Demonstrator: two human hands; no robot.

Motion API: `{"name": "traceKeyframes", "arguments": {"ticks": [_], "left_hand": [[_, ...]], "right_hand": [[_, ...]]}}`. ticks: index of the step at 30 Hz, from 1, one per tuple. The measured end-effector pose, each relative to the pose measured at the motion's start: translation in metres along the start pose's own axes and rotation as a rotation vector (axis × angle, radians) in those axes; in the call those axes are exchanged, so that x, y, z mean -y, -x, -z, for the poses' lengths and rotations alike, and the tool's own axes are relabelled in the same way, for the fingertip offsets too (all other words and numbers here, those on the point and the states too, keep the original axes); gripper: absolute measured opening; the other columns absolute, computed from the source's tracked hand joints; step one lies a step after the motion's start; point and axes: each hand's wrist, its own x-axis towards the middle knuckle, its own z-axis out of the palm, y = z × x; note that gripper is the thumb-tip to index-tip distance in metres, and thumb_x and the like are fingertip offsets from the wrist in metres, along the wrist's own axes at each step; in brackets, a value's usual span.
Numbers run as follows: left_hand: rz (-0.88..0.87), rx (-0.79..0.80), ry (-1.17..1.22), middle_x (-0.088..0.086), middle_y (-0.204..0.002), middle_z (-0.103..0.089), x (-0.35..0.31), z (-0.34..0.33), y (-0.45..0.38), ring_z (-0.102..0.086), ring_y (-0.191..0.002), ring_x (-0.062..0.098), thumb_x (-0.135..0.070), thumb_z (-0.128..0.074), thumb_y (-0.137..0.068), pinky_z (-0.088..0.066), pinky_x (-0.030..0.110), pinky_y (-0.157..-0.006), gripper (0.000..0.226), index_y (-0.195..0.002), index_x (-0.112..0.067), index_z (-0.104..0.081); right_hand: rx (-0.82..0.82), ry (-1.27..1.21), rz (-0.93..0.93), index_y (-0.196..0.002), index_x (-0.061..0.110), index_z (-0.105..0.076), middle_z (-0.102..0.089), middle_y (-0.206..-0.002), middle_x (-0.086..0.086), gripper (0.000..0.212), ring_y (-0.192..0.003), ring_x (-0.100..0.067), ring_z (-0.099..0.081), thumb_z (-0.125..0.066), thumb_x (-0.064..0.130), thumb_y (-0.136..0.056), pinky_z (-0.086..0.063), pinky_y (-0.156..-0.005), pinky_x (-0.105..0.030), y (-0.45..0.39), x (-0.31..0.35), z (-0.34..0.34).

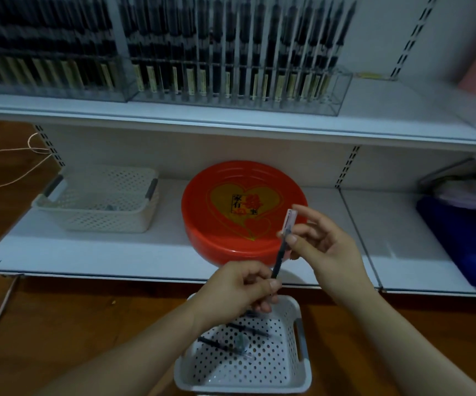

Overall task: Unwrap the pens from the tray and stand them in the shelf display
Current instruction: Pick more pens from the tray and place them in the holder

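Two hands grip one thin dark pen (pixel 278 260): left hand (pixel 238 288) steadies the bottom, right hand (pixel 321 247) pinches the top to pull its clear wrap off.

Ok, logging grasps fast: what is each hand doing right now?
Left hand: pinches the lower end of the pen.
Right hand: pinches the same pen near its top.

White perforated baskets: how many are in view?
2. One basket sits on the lower shelf, left of the red round tray; the other basket lies on the floor below the hands.
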Motion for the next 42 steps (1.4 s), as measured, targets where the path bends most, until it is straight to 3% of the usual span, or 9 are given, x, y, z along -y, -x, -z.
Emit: {"name": "traceKeyframes", "arguments": {"ticks": [6, 13, 17, 23, 28, 31, 34, 38, 42], "left_hand": [[-0.157, -0.022, 0.010, 0.007, -0.086, -0.073, -0.047, -0.002, -0.003, -0.068, -0.076, 0.019, -0.021, -0.057, -0.100, -0.055, 0.029, -0.073, 0.022, -0.103, -0.002, -0.068], [-0.298, 0.015, 0.020, -0.001, -0.082, -0.072, -0.100, -0.004, -0.007, -0.068, -0.080, 0.018, -0.012, -0.047, -0.105, -0.055, 0.030, -0.077, 0.023, -0.099, -0.012, -0.069], [-0.381, -0.090, -0.029, 0.007, -0.080, -0.072, -0.124, -0.002, -0.013, -0.066, -0.072, 0.014, -0.011, -0.056, -0.100, -0.052, 0.021, -0.070, 0.016, -0.099, -0.004, -0.070], [-0.455, -0.274, -0.222, 0.010, -0.079, -0.074, -0.170, -0.007, -0.032, -0.065, -0.067, 0.014, -0.017, -0.063, -0.098, -0.054, 0.027, -0.067, 0.013, -0.094, -0.009, -0.072], [-0.538, -0.521, -0.428, -0.013, -0.094, -0.073, -0.208, -0.011, -0.044, -0.065, -0.088, -0.003, -0.031, -0.067, -0.095, -0.056, 0.023, -0.082, 0.019, -0.111, -0.025, -0.073], [-0.643, -0.683, -0.752, -0.013, -0.120, -0.065, -0.219, -0.007, -0.052, -0.055, -0.113, 0.000, -0.030, -0.062, -0.098, -0.048, 0.020, -0.097, 0.031, -0.127, -0.021, -0.066], [-0.663, -0.744, -0.968, -0.004, -0.142, -0.054, -0.219, -0.005, -0.062, -0.041, -0.136, 0.011, -0.027, -0.059, -0.099, -0.023, 0.016, -0.111, 0.042, -0.139, -0.015, -0.057], [-0.636, -0.776, -1.086, 0.000, -0.150, -0.047, -0.213, -0.004, -0.071, -0.031, -0.143, 0.015, -0.033, -0.056, -0.099, -0.013, 0.020, -0.113, 0.051, -0.145, -0.012, -0.050], [-0.658, -0.775, -1.191, 0.005, -0.137, -0.059, -0.209, 0.000, -0.076, -0.045, -0.134, 0.023, -0.027, -0.063, -0.094, -0.028, 0.029, -0.111, 0.045, -0.134, -0.007, -0.059]], "right_hand": [[0.011, 0.039, 0.171, -0.131, 0.026, -0.056, -0.076, -0.099, -0.006, 0.057, -0.096, -0.018, -0.072, -0.068, -0.008, -0.087, -0.056, -0.087, -0.028, -0.012, 0.044, 0.004], [0.002, 0.107, 0.350, -0.123, 0.027, -0.063, -0.073, -0.095, 0.000, 0.050, -0.091, -0.012, -0.069, -0.072, -0.005, -0.086, -0.056, -0.084, -0.025, -0.027, 0.098, 0.003], [-0.044, 0.180, 0.395, -0.131, 0.032, -0.058, -0.074, -0.094, 0.000, 0.056, -0.089, -0.016, -0.071, -0.071, -0.002, -0.088, -0.056, -0.079, -0.028, -0.039, 0.121, 0.014], [-0.079, 0.269, 0.454, -0.133, 0.036, -0.056, -0.073, -0.089, -0.002, 0.058, -0.081, -0.022, -0.071, -0.073, 0.002, -0.089, -0.061, -0.077, -0.041, -0.065, 0.167, 0.037], [-0.212, 0.292, 0.567, -0.132, 0.021, -0.055, -0.073, -0.085, -0.007, 0.047, -0.075, -0.017, -0.073, -0.071, 0.004, -0.091, -0.059, -0.068, -0.025, -0.090, 0.212, 0.059], [-0.332, 0.299, 0.626, -0.132, 0.018, -0.052, -0.074, -0.088, -0.008, 0.044, -0.077, -0.015, -0.074, -0.069, 0.007, -0.093, -0.061, -0.069, -0.029, -0.110, 0.229, 0.070], [-0.409, 0.372, 0.663, -0.130, 0.024, -0.053, -0.074, -0.087, -0.003, 0.040, -0.076, -0.014, -0.073, -0.067, 0.013, -0.093, -0.062, -0.075, -0.039, -0.131, 0.229, 0.072], [-0.422, 0.455, 0.660, -0.128, 0.029, -0.054, -0.073, -0.084, 0.002, 0.039, -0.077, -0.012, -0.072, -0.066, 0.018, -0.093, -0.060, -0.080, -0.045, -0.150, 0.219, 0.065], [-0.431, 0.542, 0.625, -0.130, 0.028, -0.055, -0.072, -0.085, 0.006, 0.038, -0.079, -0.011, -0.070, -0.065, 0.018, -0.094, -0.058, -0.080, -0.041, -0.159, 0.210, 0.064]]}}
